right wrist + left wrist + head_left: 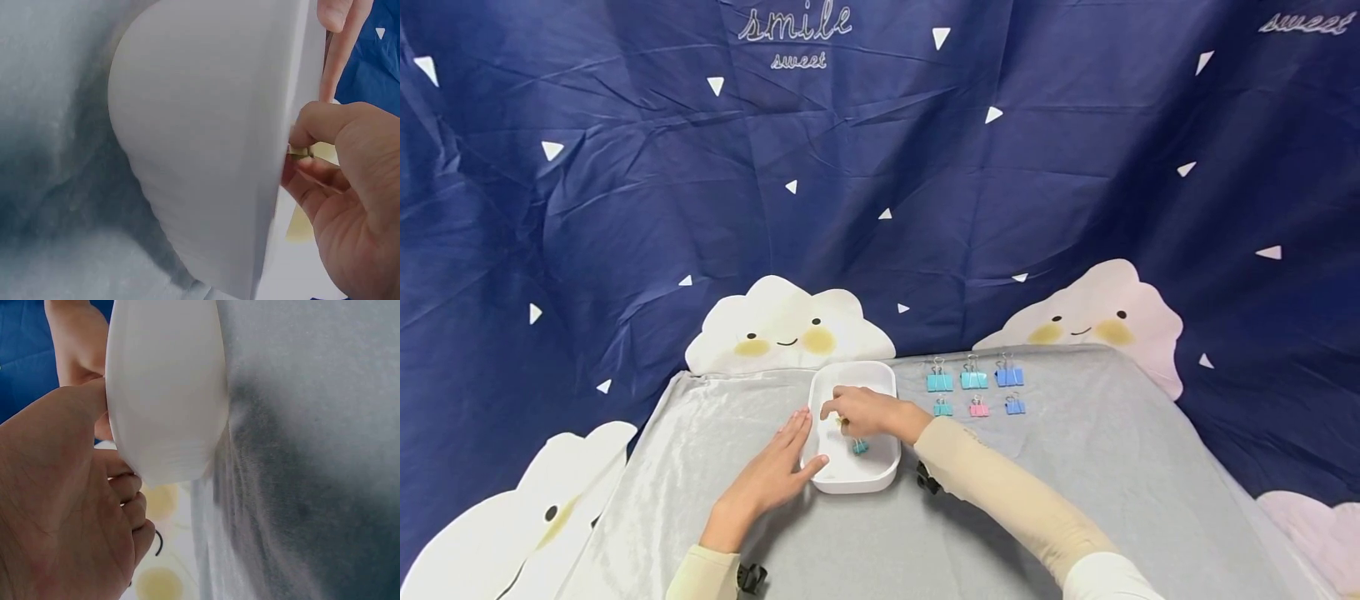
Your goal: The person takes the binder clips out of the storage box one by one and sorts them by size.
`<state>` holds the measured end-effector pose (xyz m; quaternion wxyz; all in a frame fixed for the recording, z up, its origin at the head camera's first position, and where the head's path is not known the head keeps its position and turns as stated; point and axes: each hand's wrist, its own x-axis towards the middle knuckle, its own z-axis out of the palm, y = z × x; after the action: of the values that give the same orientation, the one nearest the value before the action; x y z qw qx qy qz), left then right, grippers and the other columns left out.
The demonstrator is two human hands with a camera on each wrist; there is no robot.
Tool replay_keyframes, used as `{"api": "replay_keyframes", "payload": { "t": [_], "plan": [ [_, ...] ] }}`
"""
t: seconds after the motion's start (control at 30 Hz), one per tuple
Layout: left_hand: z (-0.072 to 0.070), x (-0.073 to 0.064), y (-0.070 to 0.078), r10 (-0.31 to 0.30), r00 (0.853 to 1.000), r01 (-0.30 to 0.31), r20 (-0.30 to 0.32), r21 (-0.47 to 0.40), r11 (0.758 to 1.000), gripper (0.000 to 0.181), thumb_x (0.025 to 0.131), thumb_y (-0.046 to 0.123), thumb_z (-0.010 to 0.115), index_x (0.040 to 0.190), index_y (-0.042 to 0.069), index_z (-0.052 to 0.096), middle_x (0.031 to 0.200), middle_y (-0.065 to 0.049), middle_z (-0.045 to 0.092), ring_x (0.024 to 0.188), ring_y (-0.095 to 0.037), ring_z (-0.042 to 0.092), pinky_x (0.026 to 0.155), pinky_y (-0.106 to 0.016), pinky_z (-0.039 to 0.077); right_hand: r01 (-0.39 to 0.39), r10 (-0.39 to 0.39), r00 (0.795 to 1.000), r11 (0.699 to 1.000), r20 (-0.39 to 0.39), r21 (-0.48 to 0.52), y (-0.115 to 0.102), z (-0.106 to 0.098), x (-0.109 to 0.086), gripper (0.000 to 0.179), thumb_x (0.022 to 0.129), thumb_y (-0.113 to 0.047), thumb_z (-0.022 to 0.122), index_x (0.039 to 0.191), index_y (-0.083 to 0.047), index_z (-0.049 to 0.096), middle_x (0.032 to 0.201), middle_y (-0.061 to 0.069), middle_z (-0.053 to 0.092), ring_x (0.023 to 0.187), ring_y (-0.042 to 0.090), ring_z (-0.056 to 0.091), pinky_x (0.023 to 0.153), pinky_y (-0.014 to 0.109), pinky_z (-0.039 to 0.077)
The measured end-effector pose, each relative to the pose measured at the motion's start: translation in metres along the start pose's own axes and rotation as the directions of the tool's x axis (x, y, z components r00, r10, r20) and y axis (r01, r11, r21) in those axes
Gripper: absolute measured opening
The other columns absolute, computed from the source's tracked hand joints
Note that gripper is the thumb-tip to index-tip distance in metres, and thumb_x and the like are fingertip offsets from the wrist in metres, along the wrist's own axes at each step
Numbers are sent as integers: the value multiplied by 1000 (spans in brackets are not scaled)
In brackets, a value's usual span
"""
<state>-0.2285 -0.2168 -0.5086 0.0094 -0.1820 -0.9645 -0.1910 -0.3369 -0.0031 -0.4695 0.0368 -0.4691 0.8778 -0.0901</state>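
A white tray [850, 475] stands on the grey cloth. My right hand [867, 410] reaches into it from the right, and its thumb and fingertips pinch a small yellow binder clip [300, 151], mostly hidden by the fingers. Just below that hand, a teal binder clip [860, 447] lies on the tray floor. My left hand [775, 467] rests against the tray's left rim, fingers stretched along it and thumb over the near part of the rim. From the left wrist, the tray's outer wall [169, 394] shows beside the palm.
Right of the tray, two rows of binder clips lie on the cloth: larger teal ones [939, 382] and a blue one [1010, 377] behind, smaller teal, pink [979, 410] and blue ones in front. A dark blue curtain [850, 167] hangs behind the table.
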Motion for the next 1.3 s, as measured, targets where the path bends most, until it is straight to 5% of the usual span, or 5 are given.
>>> {"api": "replay_keyframes", "payload": {
  "t": [0.37, 0.63, 1.3],
  "plan": [
    [1, 0, -2, -7, 1000, 7, 17, 6, 1000, 86, 108, 54, 53, 168, 0, 23, 178, -16, 19, 166, -35, 19, 135, -52, 23, 33, -25, 989, 998, -146, 52, 13, -7, -6, 15, 93, -3, 77, 90, -16, 71, 87, -5, 66, 78, 5, 57, 71, 18, 51],
    [2, 1, -2, -4, 1000, 4, 20, 2, 1000, 86, 108, 54, 54, 167, -2, 25, 178, -17, 19, 165, -36, 20, 135, -53, 23, 67, -53, 973, 996, -225, 57, 20, -18, -19, 12, 92, -5, 79, 88, -16, 76, 85, -4, 72, 78, 5, 62, 74, 19, 55],
    [1, 1, -3, -17, 1000, 17, 21, 2, 1000, 87, 109, 58, 50, 168, 0, 22, 178, -15, 18, 166, -35, 19, 135, -52, 22, 25, 39, 939, 983, -343, 180, 38, -46, -70, 10, 98, -6, 75, 97, -13, 81, 97, -2, 80, 83, 7, 71, 73, 19, 59]
  ]
}}
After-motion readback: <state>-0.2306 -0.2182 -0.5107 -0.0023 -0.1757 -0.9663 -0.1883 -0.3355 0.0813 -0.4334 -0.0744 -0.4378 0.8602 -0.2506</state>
